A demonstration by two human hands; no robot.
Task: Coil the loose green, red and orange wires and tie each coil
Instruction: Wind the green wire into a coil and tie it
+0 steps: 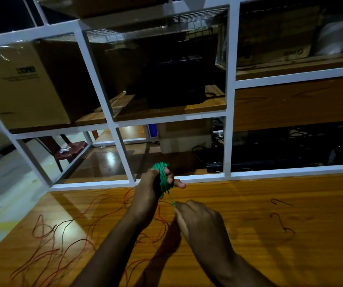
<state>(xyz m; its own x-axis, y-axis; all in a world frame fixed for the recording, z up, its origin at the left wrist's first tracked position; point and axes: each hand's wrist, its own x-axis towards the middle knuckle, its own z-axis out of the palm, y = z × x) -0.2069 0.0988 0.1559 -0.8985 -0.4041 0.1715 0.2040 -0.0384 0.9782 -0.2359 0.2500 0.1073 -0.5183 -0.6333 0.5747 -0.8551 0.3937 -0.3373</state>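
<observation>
Bright green wire coil (162,179); thin red and orange wires (63,245) lie over the glossy orange-brown wood-grain bench (270,204); white shelf frame (230,79).

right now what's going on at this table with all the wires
A person is coiling the green wire. The left hand holds the coil, wound around its fingers, while the right hand pinches the wire's free end just below it. The red and orange wires lie loose and tangled on the wooden table, not yet coiled.

Head-worn view, looking forward and down (close), over table (270,214)
</observation>
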